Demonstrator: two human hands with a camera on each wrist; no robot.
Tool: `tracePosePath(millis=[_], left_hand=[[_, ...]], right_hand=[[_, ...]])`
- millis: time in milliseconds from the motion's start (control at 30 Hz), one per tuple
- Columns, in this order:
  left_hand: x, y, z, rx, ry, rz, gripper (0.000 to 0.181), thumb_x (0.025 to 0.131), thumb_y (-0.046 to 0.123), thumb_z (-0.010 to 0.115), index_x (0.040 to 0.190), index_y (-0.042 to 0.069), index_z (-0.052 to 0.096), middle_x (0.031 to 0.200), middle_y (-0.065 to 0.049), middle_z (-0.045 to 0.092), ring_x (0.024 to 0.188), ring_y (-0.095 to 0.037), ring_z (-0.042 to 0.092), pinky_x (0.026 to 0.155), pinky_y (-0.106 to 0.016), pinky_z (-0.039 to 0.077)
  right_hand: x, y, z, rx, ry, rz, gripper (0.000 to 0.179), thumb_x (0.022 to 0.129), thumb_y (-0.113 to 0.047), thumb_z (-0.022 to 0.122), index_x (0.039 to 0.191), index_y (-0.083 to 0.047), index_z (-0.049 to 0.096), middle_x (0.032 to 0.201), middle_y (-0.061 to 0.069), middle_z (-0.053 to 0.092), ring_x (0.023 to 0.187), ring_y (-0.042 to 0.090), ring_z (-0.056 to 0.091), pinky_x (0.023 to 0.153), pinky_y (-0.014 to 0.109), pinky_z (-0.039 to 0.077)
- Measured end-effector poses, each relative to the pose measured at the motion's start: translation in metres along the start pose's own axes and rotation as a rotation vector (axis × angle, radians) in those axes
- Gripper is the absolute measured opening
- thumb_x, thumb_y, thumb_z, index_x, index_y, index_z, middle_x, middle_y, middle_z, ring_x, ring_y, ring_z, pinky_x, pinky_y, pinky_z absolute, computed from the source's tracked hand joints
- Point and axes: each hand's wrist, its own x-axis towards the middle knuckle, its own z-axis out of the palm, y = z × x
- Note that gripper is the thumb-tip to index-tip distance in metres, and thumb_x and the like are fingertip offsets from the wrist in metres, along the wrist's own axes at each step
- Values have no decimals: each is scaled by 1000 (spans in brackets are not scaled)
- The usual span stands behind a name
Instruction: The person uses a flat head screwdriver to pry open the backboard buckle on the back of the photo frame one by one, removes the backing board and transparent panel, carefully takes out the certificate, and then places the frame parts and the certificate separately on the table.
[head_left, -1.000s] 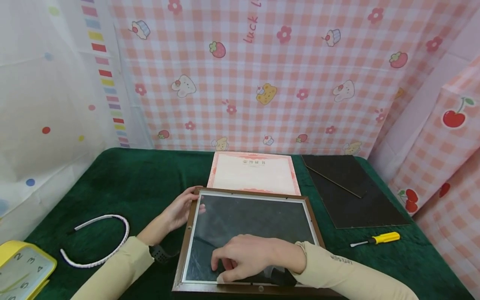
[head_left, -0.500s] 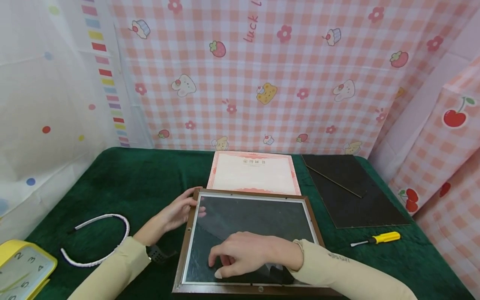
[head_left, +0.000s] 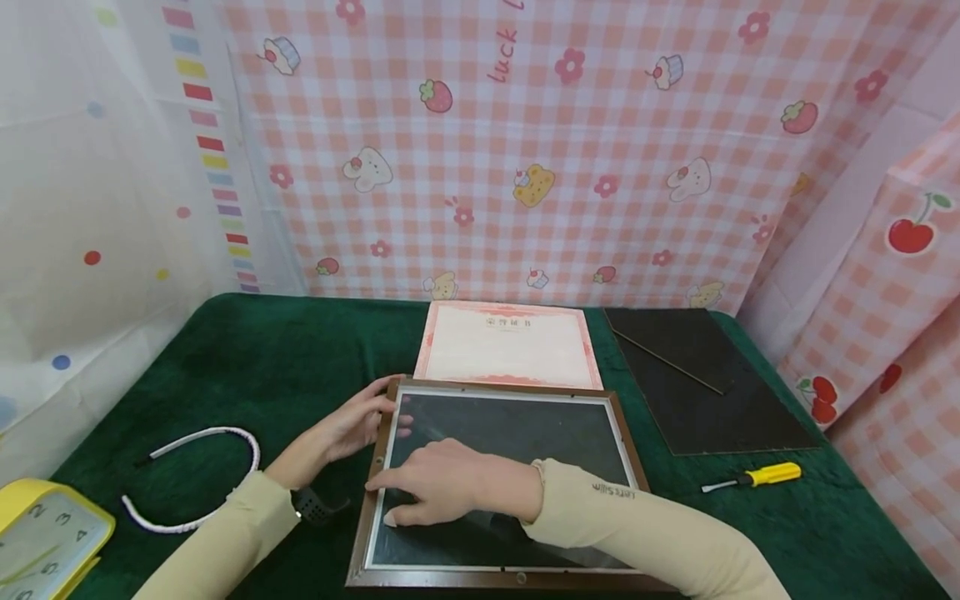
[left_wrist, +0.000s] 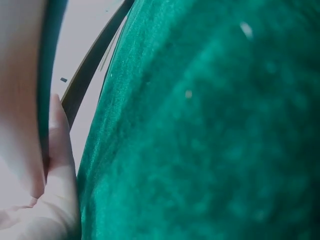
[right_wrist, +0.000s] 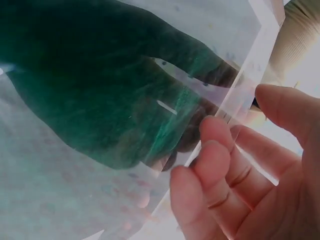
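A brown picture frame (head_left: 450,578) with a pale inner lip and a clear pane (head_left: 540,442) lies in front of me, small metal tabs along its inner edge. My left hand (head_left: 356,425) grips its upper left side, thumb outside and fingertips showing through the pane from beneath. Above the pane, my right hand (head_left: 450,482) reaches to the left rail, forefinger stretched out at the wood and thumb near the inner lip. The right wrist view shows that hand's loosely bent fingers (right_wrist: 215,165) beside the pane's edge.
Behind the frame lies a certificate sheet (head_left: 506,350) with a red border. To the right are a black backing board (head_left: 720,421) with a thin strip on it and a yellow-handled screwdriver (head_left: 772,474). A white headband (head_left: 253,454) and a yellow clock (head_left: 56,542) are at the left.
My right hand has moved left and slightly away from me, from above the lower pane to the left rail, its forefinger straightening. The left hand and the frame have hardly moved.
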Motion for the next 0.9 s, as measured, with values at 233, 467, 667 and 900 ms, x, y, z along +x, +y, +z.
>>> tracePosePath(millis=[233, 467, 667, 900], left_hand=[[0, -1, -1, 91, -9, -23, 60, 90, 10, 45, 138, 9, 10, 125, -19, 32, 98, -26, 53, 86, -46, 39], [0, 4, -6, 263, 12, -38, 59, 90, 16, 49, 138, 7, 15, 118, -17, 46, 101, -28, 53, 83, -47, 41], [-1, 5, -9, 316, 41, -41, 60, 87, 12, 52, 136, 6, 18, 124, -21, 40, 100, -26, 52, 83, -45, 41], [-1, 6, -9, 299, 51, -51, 66, 85, 13, 57, 133, 8, 12, 122, -19, 43, 99, -26, 54, 83, -46, 40]], right_hand=[[1, -3, 0, -57, 87, -2, 28, 89, -35, 52, 112, -20, 55, 54, -12, 44, 42, 2, 39, 38, 15, 29], [-10, -4, -6, -54, 222, -9, 32, 87, -45, 50, 108, -21, 55, 50, -12, 41, 40, 0, 35, 36, 16, 24], [-32, -6, -24, 22, 363, -14, 31, 87, -41, 52, 107, -18, 55, 52, -15, 41, 42, -3, 35, 39, 15, 28], [-65, -9, -54, 58, 513, -37, 33, 89, -43, 46, 107, -17, 54, 60, -15, 42, 48, -2, 37, 44, 16, 31]])
